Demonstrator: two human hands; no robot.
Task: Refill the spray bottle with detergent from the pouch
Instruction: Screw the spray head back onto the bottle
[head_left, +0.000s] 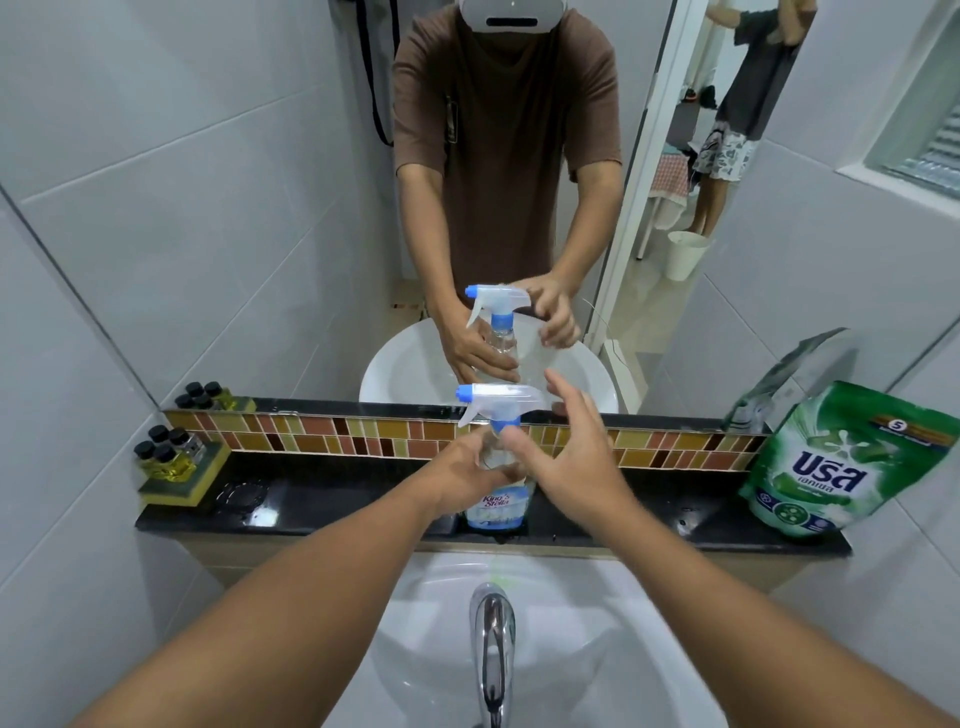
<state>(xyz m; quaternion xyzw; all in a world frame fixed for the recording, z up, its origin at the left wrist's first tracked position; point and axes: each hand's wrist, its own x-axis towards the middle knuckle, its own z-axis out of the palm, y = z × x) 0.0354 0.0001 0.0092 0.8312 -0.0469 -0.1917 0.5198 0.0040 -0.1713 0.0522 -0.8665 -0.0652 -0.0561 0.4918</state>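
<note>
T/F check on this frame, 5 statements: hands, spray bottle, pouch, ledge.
1. The left hand is wrapped around the spray bottle. True.
2. The right hand grips the trigger head. False: it is open beside the bottle, fingers spread, not closed on anything.
3. The green detergent pouch is being poured into the bottle. False: it stands untouched at the right end of the black ledge, leaning on the wall.
4. The bottle's spray head is on the bottle. True.
5. The small black-capped bottles sit at the right end of the ledge. False: they are at the left end, on a sponge.
</note>
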